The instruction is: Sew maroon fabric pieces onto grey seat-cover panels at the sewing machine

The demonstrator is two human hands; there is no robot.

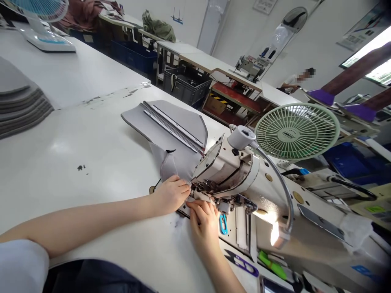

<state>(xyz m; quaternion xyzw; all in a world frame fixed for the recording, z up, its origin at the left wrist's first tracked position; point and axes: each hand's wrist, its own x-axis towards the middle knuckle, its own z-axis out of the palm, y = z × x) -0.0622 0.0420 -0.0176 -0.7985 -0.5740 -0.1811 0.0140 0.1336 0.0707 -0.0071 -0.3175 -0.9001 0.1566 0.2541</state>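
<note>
A grey fabric piece [186,118] with dark edging and two pale strips [172,129] lies on the white table, its near end folded up at the sewing machine [226,158]. My left hand [171,196] is closed on this near end, left of the machine's head. Beside the presser foot area, my right hand [205,221] has its fingers bent and pressed together, low on the machine bed. Whatever those fingertips hold is hidden. The needle cannot be made out. A small blue clip-like object [223,224] is just right of my right hand.
Purple-handled thread snips [242,263] and a green tool [271,264] lie at the lower right. A lit lamp [276,234] bends over the machine. Stacked grey pieces [21,108] sit at left. A green fan [296,130] stands behind; a person [293,83] is far off.
</note>
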